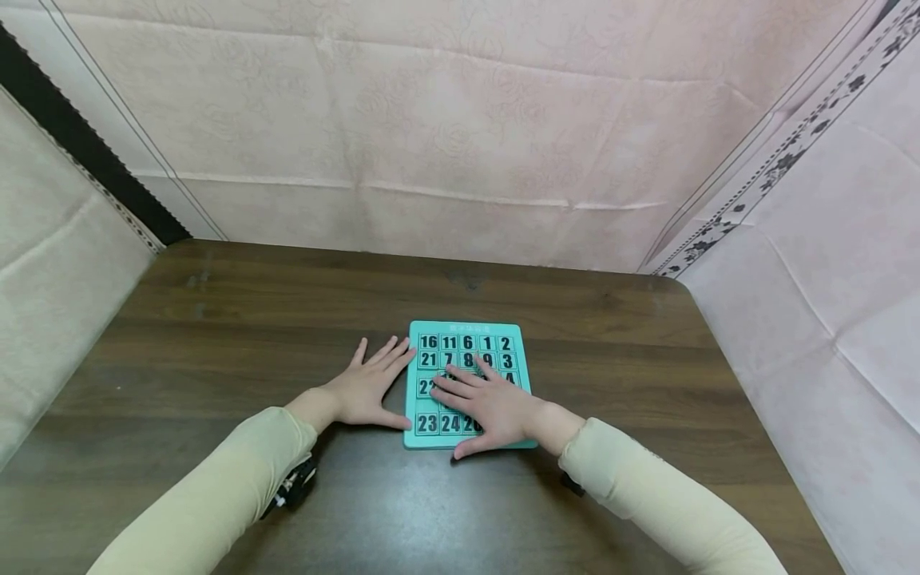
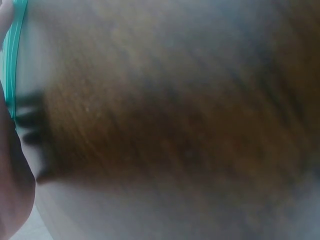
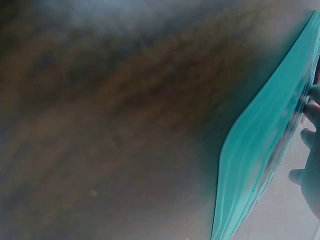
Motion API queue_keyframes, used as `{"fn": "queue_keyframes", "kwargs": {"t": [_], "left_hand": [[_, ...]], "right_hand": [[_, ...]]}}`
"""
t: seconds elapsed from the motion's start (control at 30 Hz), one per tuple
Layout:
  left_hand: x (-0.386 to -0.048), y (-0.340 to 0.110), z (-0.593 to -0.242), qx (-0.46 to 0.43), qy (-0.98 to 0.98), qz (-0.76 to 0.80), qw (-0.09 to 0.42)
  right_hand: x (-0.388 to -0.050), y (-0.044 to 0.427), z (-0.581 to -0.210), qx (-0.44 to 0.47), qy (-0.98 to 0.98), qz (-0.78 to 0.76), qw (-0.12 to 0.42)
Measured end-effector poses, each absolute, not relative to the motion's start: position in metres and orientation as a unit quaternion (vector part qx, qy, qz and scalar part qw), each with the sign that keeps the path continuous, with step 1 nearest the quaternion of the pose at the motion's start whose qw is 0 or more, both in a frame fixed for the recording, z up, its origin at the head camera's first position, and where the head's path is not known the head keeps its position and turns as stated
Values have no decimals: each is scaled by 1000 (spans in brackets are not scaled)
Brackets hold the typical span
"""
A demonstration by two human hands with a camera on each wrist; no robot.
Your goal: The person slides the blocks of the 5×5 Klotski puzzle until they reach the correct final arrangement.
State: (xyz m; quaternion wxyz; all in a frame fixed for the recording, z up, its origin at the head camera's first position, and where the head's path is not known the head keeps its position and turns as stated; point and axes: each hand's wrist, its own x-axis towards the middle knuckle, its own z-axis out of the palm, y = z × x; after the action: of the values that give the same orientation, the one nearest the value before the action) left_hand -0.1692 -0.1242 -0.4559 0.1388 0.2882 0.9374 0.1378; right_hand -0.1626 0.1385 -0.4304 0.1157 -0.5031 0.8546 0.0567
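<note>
A teal number slide puzzle (image 1: 467, 329) lies flat on the wooden table, its numbered tiles in rows; 16, 11, 6, 1 and 2 make the top row. My left hand (image 1: 365, 389) is spread at the puzzle's left side, its fingertips and thumb at that edge. Over the lower right tiles, my right hand (image 1: 496, 407) lies with fingers spread, covering several numbers. In the left wrist view, only a strip of the puzzle's teal edge (image 2: 11, 60) shows beside part of the hand. The right wrist view shows the puzzle's thick side (image 3: 250, 145) with fingertips above its face.
The brown wooden table (image 1: 287, 303) extends around the puzzle on all sides. Pale patterned cloth (image 1: 446, 136) hangs behind it, with more cloth at left and right. Dark wrist devices (image 1: 293, 483) sit under the sleeves.
</note>
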Motion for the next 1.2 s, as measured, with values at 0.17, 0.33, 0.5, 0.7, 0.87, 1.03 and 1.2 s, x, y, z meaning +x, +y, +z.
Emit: {"fn": "queue_keyframes", "kwargs": {"t": [0.17,0.33,0.5,0.7,0.87,1.03,1.2], "left_hand": [[-169,-124,-454,290,937,139,138],[-169,-124,-451,290,936,141,140],[-169,-125,-452,291,937,135,137],[-170,-125,-454,292,938,132,133],[-170,-125,-454,292,937,135,134],[-170,-125,-455,292,937,135,136],[-169,-124,-455,291,937,136,137]], "right_hand": [[-158,140,-430,-507,852,56,120],[-154,141,-430,-517,847,66,107],[-150,142,-430,-520,845,67,108],[-148,142,-429,-522,843,64,112],[-150,143,-430,-522,843,66,109],[-159,141,-429,-512,851,52,103],[-172,137,-426,-487,866,42,103]]}}
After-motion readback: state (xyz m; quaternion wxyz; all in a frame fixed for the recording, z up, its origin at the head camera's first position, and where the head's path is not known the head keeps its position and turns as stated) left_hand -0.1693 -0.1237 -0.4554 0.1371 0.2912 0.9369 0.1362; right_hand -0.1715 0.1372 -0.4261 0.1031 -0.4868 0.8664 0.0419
